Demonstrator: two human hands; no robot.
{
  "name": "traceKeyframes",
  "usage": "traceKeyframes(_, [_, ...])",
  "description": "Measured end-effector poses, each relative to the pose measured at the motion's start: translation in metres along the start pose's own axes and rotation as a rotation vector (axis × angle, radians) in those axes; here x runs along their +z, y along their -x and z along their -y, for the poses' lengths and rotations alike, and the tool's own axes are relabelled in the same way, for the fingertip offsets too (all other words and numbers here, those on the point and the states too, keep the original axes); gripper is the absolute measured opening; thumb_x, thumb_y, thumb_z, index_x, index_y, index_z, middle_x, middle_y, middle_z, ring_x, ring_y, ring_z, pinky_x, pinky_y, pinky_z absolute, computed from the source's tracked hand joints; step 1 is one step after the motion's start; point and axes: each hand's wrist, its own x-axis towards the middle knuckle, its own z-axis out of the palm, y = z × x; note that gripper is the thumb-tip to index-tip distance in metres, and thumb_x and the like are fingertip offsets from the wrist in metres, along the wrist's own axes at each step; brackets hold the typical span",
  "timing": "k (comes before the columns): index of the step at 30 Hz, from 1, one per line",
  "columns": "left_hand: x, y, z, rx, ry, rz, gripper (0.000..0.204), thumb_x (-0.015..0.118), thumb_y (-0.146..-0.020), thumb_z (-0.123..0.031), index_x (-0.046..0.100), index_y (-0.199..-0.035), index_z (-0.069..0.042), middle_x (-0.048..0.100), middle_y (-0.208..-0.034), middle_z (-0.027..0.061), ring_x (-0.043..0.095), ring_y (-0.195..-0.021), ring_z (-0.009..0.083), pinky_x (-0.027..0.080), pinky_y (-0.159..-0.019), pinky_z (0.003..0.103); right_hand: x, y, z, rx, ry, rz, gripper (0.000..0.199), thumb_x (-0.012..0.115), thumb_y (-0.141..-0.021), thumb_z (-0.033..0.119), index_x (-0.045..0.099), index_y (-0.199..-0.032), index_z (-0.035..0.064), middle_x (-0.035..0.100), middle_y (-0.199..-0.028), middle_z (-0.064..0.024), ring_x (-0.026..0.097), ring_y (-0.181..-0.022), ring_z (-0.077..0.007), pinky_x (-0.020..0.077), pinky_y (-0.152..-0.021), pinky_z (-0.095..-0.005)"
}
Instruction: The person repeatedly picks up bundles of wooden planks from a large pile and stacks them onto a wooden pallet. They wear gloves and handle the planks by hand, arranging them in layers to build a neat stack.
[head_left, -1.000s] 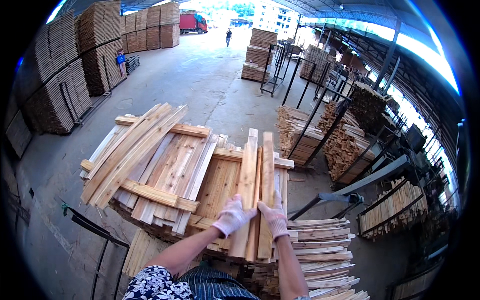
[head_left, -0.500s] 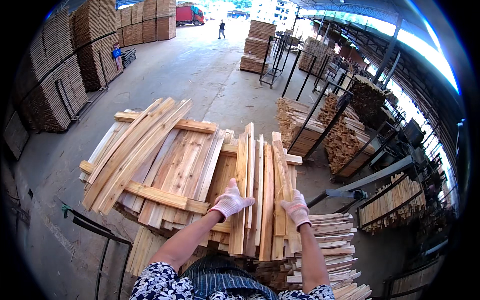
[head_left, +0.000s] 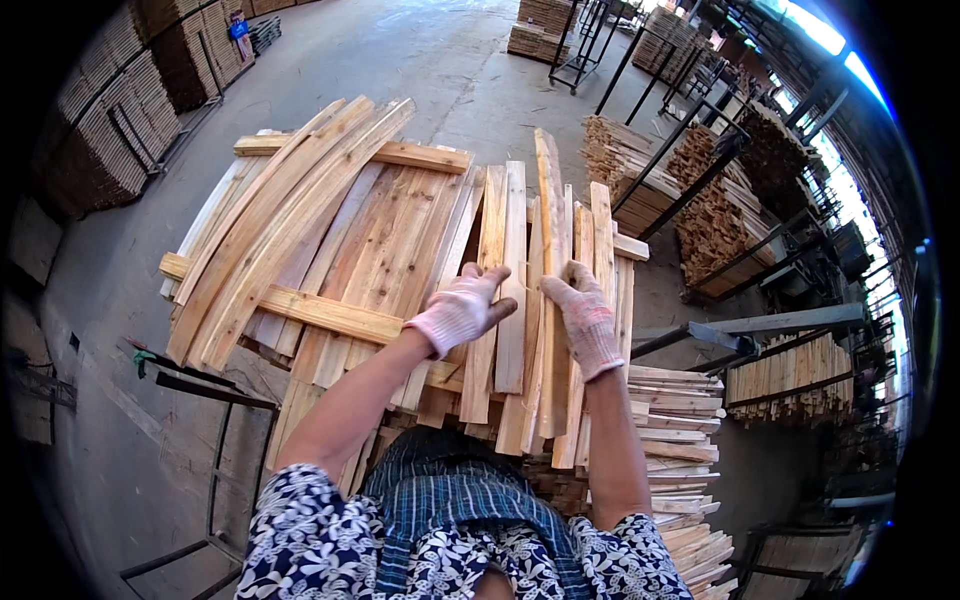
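Note:
My left hand (head_left: pixel 462 310), in a pale knitted glove, rests over narrow wooden boards with its thumb and fingers apart. Beneath its fingers lies a yellowish board (head_left: pixel 492 225), and a paler board (head_left: pixel 513 290) is just right of it. My right hand (head_left: pixel 588 325), gloved too, has its fingers bent against a long narrow board (head_left: pixel 548 300) that is tilted and stands out above its neighbours. Several more boards lie side by side beyond my right hand. The undersides of the boards and some fingertips are hidden.
Left of my hands, several long boards (head_left: pixel 285 230) lie slantwise over a flat layer and crosspieces (head_left: pixel 335 315). More boards are stacked (head_left: pixel 675 450) at the lower right. A black metal frame (head_left: pixel 215 470) stands lower left; racks and timber piles (head_left: pixel 630 165) stand farther right.
The view has tilted downward. My right hand has come closer to my left, and the boards between them have shifted, one now tilted up. My left hand stays over the boards.

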Motion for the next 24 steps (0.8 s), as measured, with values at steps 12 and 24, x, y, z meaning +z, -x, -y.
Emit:
traceKeyframes(12, [-0.109,0.106,0.059,0.106,-0.688,0.303,0.061,0.078,-0.077,-0.025,0.05,-0.128,-0.008,0.058,-0.121,0.012,0.058,-0.112,0.0302,0.049,-0.092,0.041,0.132,-0.052,-0.043,0.019,0.768,-0.019,0.073,0.067,-0.085,0.038,0.038,-0.143,0.005,0.048,-0.129,-0.0335,0.056,-0.115,-0.0454,0.0477,-0.095,-0.0464])
traceKeyframes(24, [-0.128,0.096,0.061,0.196,-0.64,0.381,0.056,0.078,-0.076,-0.027,0.052,-0.121,-0.006,0.06,-0.114,0.0129,0.061,-0.107,0.0318,0.054,-0.086,0.042,0.139,-0.041,-0.011,0.051,0.983,0.156,0.075,0.065,-0.087,0.04,0.032,-0.149,0.0137,0.05,-0.129,-0.0308,0.055,-0.115,-0.0452,0.0448,-0.1,-0.0448])
